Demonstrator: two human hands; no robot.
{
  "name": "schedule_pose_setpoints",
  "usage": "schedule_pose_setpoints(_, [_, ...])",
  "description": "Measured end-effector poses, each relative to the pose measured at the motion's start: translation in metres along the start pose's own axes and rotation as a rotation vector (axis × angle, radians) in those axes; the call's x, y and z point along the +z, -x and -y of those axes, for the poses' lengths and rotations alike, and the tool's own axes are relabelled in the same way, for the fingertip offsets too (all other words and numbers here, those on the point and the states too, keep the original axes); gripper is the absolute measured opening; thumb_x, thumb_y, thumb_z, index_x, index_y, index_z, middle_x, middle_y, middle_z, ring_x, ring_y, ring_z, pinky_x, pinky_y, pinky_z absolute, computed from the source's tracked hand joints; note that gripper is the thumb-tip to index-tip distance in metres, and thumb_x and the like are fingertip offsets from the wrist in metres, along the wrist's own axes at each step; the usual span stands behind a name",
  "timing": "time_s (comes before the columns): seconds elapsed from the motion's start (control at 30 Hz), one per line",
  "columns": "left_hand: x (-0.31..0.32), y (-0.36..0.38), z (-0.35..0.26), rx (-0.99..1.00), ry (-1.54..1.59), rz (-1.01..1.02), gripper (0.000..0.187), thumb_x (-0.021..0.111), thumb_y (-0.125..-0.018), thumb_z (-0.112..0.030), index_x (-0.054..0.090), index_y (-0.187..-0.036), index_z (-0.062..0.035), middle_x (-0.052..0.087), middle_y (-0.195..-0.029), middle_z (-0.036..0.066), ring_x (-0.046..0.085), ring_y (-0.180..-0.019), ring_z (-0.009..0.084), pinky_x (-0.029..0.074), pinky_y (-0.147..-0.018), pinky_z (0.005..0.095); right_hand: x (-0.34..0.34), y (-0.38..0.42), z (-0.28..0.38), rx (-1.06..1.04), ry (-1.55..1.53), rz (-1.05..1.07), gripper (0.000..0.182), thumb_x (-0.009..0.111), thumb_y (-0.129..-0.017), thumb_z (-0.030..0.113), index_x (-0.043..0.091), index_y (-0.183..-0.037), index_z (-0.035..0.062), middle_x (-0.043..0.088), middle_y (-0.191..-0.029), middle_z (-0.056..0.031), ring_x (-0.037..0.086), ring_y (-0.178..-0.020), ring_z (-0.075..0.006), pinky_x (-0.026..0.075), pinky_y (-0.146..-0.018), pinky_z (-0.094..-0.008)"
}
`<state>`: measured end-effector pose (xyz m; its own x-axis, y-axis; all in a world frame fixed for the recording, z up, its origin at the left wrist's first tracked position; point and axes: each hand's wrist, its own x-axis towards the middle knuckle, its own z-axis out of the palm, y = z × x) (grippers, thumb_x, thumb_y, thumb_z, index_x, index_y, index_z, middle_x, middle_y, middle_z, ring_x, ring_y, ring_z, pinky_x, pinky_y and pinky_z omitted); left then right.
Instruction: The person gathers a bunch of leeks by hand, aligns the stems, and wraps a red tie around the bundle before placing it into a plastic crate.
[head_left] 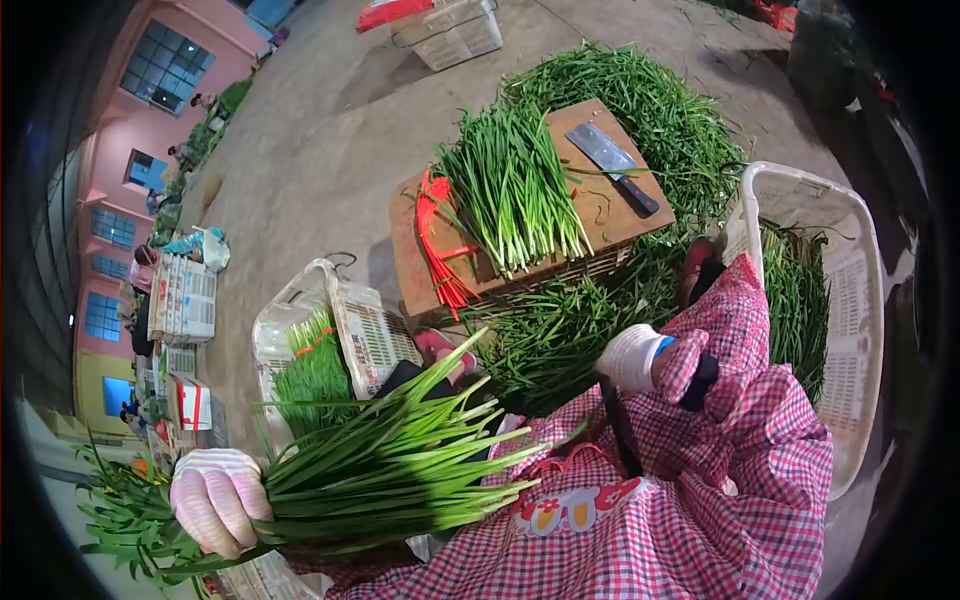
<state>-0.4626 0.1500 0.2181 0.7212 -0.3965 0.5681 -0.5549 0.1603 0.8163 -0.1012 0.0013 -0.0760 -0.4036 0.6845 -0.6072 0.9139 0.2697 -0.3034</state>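
My left hand (220, 500), in a pale striped glove, is wrapped round a large bunch of green leafy stalks (390, 475), their pale ends pointing right over my lap. My right hand (630, 360), in a white glove below a checked sleeve, is in front of my right knee; its fingers are blurred. In front of me a brown board (410, 250) bears a pile of green stalks (515, 190), red ties (437, 245) to its left and a cleaver (610, 160) with a black handle to its right.
Loose greens (660, 110) lie heaped behind and below the board. A white basket (860, 330) with greens stands at the right, another (345, 320) with tied bunches at the left. Farther off are a basket (455, 40), stacked crates (185, 300) and several people.
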Motion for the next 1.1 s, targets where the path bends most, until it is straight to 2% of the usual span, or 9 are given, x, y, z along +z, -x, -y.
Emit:
schedule_pose_setpoints(0.03, [-0.001,0.004,-0.003,0.0,0.002,0.001,0.01,0.057,-0.086,-0.001,0.061,-0.081,0.0068,0.065,-0.091,0.02,0.064,-0.077,0.032,0.054,-0.065,0.0456,0.006,-0.013,-0.016,0.039,-0.007,0.227,0.04,0.063,-0.082,0.032,0.062,-0.118,0.0137,0.068,-0.092,-0.0158,0.065,-0.088,-0.0357,0.052,-0.077,-0.0409])
schedule_pose_setpoints(0.1, [-0.002,0.003,-0.005,-0.014,-0.009,0.058,0.009,0.058,-0.085,0.0,0.061,-0.08,0.0074,0.065,-0.09,0.022,0.064,-0.075,0.0329,0.053,-0.065,0.0462,-0.022,0.02,0.009,-0.015,-0.313,-0.087,0.047,0.064,-0.082,0.039,0.059,-0.121,0.0127,0.068,-0.099,-0.0157,0.065,-0.091,-0.0354,0.052,-0.079,-0.0397])
schedule_pose_setpoints(0.23, [0.001,0.001,0.006,0.045,-0.01,-0.03,0.008,0.058,-0.083,0.001,0.062,-0.081,0.0079,0.064,-0.09,0.023,0.063,-0.073,0.0341,0.052,-0.062,0.0475,-0.028,0.001,0.046,-0.705,-1.163,-0.352,0.057,0.06,-0.09,0.04,0.049,-0.131,0.0002,0.059,-0.123,-0.0154,0.055,-0.115,-0.025,0.041,-0.1,-0.0341])
schedule_pose_setpoints(0.43, [0.006,-0.023,0.018,0.062,0.019,-0.029,0.01,0.058,-0.081,0.002,0.062,-0.076,0.009,0.063,-0.087,0.025,0.062,-0.069,0.0347,0.051,-0.058,0.0476,-0.03,-0.021,0.109,-0.739,-2.01,0.066,0.047,0.057,-0.093,0.035,0.053,-0.129,0.0048,0.06,-0.12,-0.0035,0.056,-0.108,-0.0142,0.044,-0.095,-0.0322])
schedule_pose_setpoints(0.57, [0.012,-0.032,0.03,0.151,0.062,-0.075,0.013,0.058,-0.083,0.001,0.059,-0.074,0.0104,0.061,-0.079,0.027,0.06,-0.062,0.035,0.049,-0.049,0.0451,-0.024,-0.037,0.126,-0.714,-2.15,-0.092,0.042,0.059,-0.092,0.032,0.057,-0.124,0.0049,0.062,-0.117,-0.0018,0.055,-0.108,-0.0139,0.042,-0.097,-0.0321])
schedule_pose_setpoints(0.77, [0.016,-0.035,0.034,0.152,0.117,-0.053,0.013,0.057,-0.082,0.003,0.057,-0.073,0.0112,0.059,-0.072,0.028,0.058,-0.053,0.0343,0.047,-0.042,0.0446,-0.025,-0.048,0.127,-0.819,-1.969,-0.603,0.032,0.064,-0.088,0.026,0.064,-0.112,0.0048,0.065,-0.106,-0.0001,0.057,-0.098,-0.0112,0.044,-0.091,-0.0294])
schedule_pose_setpoints(0.9, [0.014,-0.022,0.019,0.102,0.056,-0.055,0.013,0.057,-0.084,0.001,0.058,-0.075,0.0112,0.061,-0.079,0.028,0.06,-0.061,0.0348,0.05,-0.048,0.046,-0.019,-0.035,0.097,-0.691,-1.839,-0.27,0.024,0.067,-0.087,0.018,0.068,-0.107,0.0041,0.067,-0.099,-0.0001,0.058,-0.092,-0.0103,0.045,-0.088,-0.0267])
schedule_pose_setpoints(1.0, [0.009,-0.018,0.005,-0.008,-0.005,0.04,0.015,0.056,-0.087,-0.002,0.061,-0.08,0.0104,0.061,-0.096,0.024,0.062,-0.078,0.0342,0.053,-0.064,0.0477,-0.006,-0.04,0.055,-0.836,-1.092,-0.715,0.012,0.071,-0.081,0.015,0.071,-0.084,0.0035,0.068,-0.095,-0.0083,0.06,-0.1,-0.024,0.046,-0.089,-0.0378])
schedule_pose_setpoints(1.1, [0.01,-0.012,-0.001,0.017,-0.01,0.007,0.014,0.057,-0.087,0.0,0.061,-0.079,0.01,0.062,-0.094,0.023,0.062,-0.078,0.0341,0.053,-0.064,0.0475,0.012,-0.029,0.012,-0.204,0.124,-0.254,0.033,0.071,-0.069,0.034,0.069,-0.09,0.0101,0.066,-0.087,-0.0056,0.062,-0.097,-0.0255,0.046,-0.082,-0.0383])
